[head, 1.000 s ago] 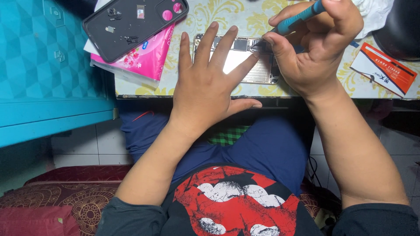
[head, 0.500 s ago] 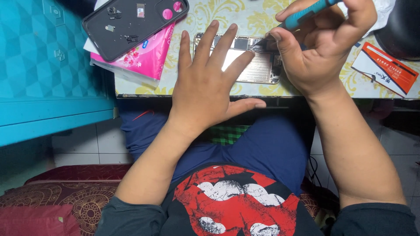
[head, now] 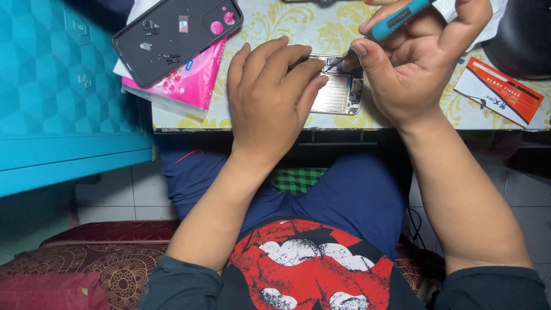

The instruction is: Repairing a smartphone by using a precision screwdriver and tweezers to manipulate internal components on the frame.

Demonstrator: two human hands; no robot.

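Observation:
An opened phone [head: 340, 92] with its silver insides showing lies on the yellow-patterned table [head: 298, 26]. My left hand [head: 270, 97] rests flat on the phone's left part, fingers curled over its top edge, pinning it down. My right hand [head: 416, 54] grips a teal screwdriver [head: 396, 17] whose thin tip touches the phone's upper right corner, next to my left fingertips.
A dark phone back cover [head: 175, 34] with small parts on it lies on a pink tissue pack [head: 192, 83] at the table's left. A turquoise cabinet [head: 63, 97] stands on the left. An orange-and-white packet [head: 498, 90] and a black round object [head: 525, 34] are at right.
My left hand's spread fingers have curled together onto the phone. My right hand has brought the screwdriver's tip down onto the phone's corner. The view has shifted closer.

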